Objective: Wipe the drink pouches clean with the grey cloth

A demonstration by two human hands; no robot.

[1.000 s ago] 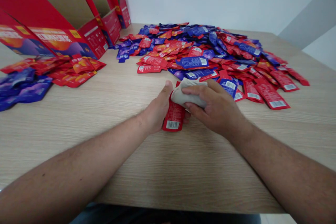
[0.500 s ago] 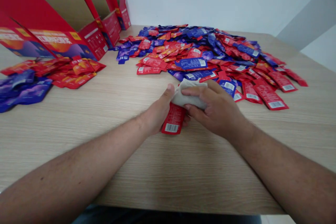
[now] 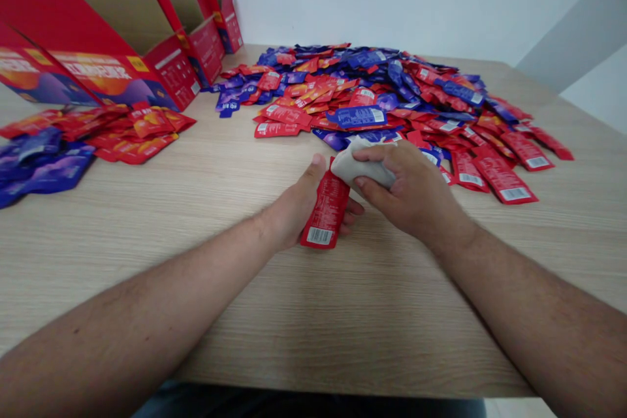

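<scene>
A red pouch with a white barcode at its lower end lies across the palm of my left hand. That hand's thumb points up along the pouch's left side, and its fingertips show from beneath on the right. My right hand grips a bunched white cloth between thumb and fingers. The cloth is at the pouch's upper right edge and covers part of it. Just beyond both hands spreads a big heap of red and blue pouches.
Open red cardboard boxes stand at the back left. In front of them lie a pile of red pouches and a pile of blue pouches. The wooden table meets a white wall behind the heap.
My right hand and the cloth have shifted right and slightly up, uncovering more of the red pouch. My left hand has barely moved and still holds the pouch.
</scene>
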